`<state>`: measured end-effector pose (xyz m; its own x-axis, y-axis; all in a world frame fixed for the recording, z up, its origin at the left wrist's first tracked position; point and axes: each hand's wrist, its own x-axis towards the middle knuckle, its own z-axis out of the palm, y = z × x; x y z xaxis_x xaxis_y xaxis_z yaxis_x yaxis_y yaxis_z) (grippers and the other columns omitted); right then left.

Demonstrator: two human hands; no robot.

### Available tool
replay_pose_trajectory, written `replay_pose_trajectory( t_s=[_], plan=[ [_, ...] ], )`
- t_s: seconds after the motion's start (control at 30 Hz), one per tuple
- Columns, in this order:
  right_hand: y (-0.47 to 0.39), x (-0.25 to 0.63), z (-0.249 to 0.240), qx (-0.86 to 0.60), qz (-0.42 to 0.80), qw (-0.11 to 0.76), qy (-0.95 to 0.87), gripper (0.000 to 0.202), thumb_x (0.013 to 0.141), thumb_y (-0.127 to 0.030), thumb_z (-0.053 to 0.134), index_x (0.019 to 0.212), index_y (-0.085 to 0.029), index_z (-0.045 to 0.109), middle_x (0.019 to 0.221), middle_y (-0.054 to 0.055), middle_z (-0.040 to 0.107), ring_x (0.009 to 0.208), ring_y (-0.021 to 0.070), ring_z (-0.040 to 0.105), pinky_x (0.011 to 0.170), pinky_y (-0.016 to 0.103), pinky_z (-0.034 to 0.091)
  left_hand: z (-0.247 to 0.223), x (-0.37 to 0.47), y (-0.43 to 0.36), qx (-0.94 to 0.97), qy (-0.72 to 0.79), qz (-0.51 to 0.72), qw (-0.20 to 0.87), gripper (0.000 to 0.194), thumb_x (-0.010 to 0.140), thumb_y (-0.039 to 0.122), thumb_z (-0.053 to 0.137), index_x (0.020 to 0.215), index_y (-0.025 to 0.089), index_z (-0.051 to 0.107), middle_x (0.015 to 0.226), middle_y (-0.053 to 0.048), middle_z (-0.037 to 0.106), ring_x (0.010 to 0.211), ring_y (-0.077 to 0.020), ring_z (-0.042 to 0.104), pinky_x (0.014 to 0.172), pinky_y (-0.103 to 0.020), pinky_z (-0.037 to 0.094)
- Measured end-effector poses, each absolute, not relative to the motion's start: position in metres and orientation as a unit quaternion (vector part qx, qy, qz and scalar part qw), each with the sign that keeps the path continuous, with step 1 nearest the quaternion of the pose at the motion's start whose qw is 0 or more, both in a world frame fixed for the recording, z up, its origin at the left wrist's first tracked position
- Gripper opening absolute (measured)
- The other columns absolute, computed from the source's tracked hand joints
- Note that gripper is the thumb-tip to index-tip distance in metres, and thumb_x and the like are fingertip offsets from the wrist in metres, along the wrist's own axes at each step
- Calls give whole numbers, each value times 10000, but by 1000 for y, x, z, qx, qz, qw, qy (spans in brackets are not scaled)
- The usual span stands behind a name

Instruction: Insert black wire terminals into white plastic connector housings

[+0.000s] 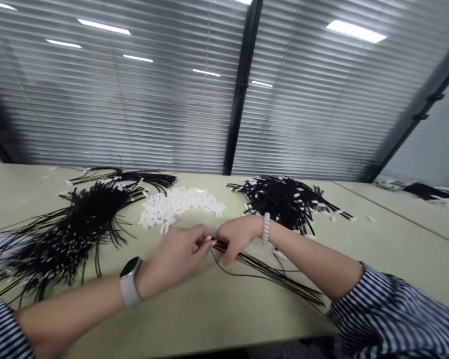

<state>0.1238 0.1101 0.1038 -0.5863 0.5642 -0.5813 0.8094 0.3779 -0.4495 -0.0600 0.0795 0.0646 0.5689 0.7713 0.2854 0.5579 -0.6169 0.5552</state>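
My right hand is closed around a bundle of thin black wires, which trails over the table toward the lower right. One wire curves away from the rest of the bundle. My left hand meets it at the bundle's near-left end, thumb and forefinger pinched together. A small white piece shows at those fingertips, too small and blurred to name surely. Beyond my hands lies a heap of small white pieces.
A large pile of black wires spreads at the left. Another pile of black wires with white ends lies behind my right hand. More dark wires lie far right. Glass with blinds stands behind the pale table.
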Motion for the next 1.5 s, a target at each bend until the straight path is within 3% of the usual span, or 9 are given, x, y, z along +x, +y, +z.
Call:
replay_pose_trajectory(
  t_s=[0.1, 0.2, 0.3, 0.43, 0.57, 0.77, 0.93, 1.2, 1.5],
  plan=[
    [141, 139, 108, 458, -303, 172, 818, 392, 574, -430, 707, 742, -89, 608, 624, -2, 571, 577, 82, 513, 560, 204, 405, 49, -64, 83, 759, 419, 283, 409, 169, 805, 336, 439, 789, 179, 499, 616, 8, 541, 568, -123, 548, 518, -226, 375],
    [174, 147, 111, 513, -216, 92, 826, 403, 795, -468, 501, 958, -106, 564, 860, 38, 592, 755, 99, 554, 709, 267, 451, 41, -64, 83, 634, 428, 260, 590, 160, 800, 300, 409, 914, 188, 421, 639, 34, 483, 541, -118, 570, 456, -217, 416],
    [193, 137, 96, 560, -124, 16, 819, 379, 864, -436, 400, 1014, -113, 532, 973, 62, 558, 895, 130, 535, 820, 341, 435, 39, -61, 83, 567, 411, 247, 670, 166, 777, 310, 461, 872, 174, 442, 712, 24, 471, 582, -103, 580, 442, -197, 434],
    [197, 116, 63, 579, -93, -20, 810, 315, 837, -366, 482, 1015, -113, 541, 1048, 75, 537, 980, 152, 511, 872, 371, 420, 41, -60, 83, 550, 406, 255, 684, 147, 764, 290, 508, 805, 155, 464, 739, 10, 484, 594, -87, 567, 459, -183, 439],
    [191, 112, 53, 583, -122, -107, 796, 300, 837, -325, 489, 1030, -99, 533, 1095, 90, 514, 1018, 163, 496, 885, 375, 416, 43, -63, 84, 506, 405, 298, 701, 195, 775, 335, 532, 833, 159, 473, 778, 9, 502, 634, -83, 576, 610, -244, 494],
    [155, 119, 74, 535, -296, -264, 746, 329, 898, -323, 342, 1133, -117, 445, 875, 50, 591, 639, 49, 533, 620, 217, 481, 40, -63, 85, 510, 395, 342, 684, 245, 767, 376, 563, 874, 159, 525, 817, 0, 527, 688, -96, 589, 723, -282, 490],
    [116, 108, 72, 476, -426, -344, 688, 291, 831, -321, 463, 1055, -141, 511, 963, 55, 582, 744, 49, 582, 700, 206, 510, 36, -61, 81, 523, 388, 366, 664, 246, 789, 375, 548, 945, 190, 502, 863, 6, 503, 751, -93, 569, 764, -294, 488],
    [95, 96, 74, 459, -502, -350, 644, 198, 733, -287, 587, 836, -120, 618, 817, 49, 628, 716, 70, 569, 687, 216, 480, 36, -60, 78, 459, 360, 404, 705, 287, 813, 452, 471, 863, 172, 502, 850, -9, 478, 794, -126, 532, 755, -349, 514],
    [93, 96, 69, 468, -495, -394, 617, 183, 728, -298, 594, 801, -130, 582, 765, 27, 620, 616, 45, 545, 591, 188, 466, 34, -60, 81, 450, 347, 398, 720, 275, 821, 427, 474, 876, 162, 522, 891, -31, 506, 805, -130, 534, 723, -313, 520]
  ],
)
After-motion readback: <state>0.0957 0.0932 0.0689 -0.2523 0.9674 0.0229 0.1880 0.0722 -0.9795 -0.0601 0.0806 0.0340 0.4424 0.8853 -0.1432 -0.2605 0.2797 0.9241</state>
